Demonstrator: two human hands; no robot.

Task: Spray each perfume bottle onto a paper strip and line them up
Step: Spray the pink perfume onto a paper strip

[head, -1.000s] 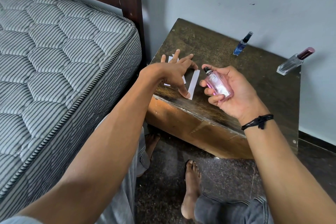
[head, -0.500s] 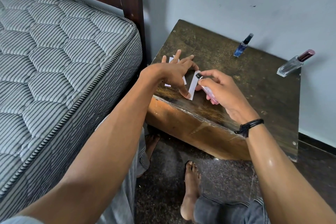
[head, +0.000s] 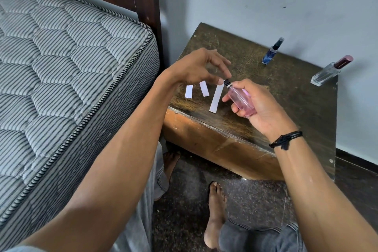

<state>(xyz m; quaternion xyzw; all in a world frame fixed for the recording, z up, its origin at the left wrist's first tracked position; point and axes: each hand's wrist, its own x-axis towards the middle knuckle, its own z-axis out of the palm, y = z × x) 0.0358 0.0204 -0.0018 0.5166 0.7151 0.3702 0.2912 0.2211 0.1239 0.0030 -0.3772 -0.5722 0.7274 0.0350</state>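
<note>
On the dark wooden counter (head: 286, 92) beside the bed (head: 71, 67), three white paper strips lie near the front edge. The long strip (head: 216, 98) is closest to the pink bottle (head: 240, 99). Two short strips sit to its left, a middle strip (head: 204, 88) and a left strip (head: 189, 91). They are close together but not in a neat row; each one tilts a little differently.

The right hand (head: 259, 108) holds the pink bottle, with its fingers (head: 235, 107) wrapped around the glass. The bottle is tipped, and its black spray top points up and left, over the top end of the long strip. The left hand (head: 198, 67) hovers above the strips. Its fingers (head: 221, 61) are loose and curled, and they hold nothing. One fingertip is right next to the black spray top.

Two more bottles stand far back by the wall. The blue bottle (head: 271, 53) is well away from the strips. The clear bottle (head: 327, 71) with a dark red cap is at the back right corner.

I think the job is only at the start or near the middle. The pink bottle looks like the one in use now. I cannot tell if any strip is wet with perfume. The blue and clear bottles look like they still need a turn, and the strips still need to be put in a straight line.
</note>
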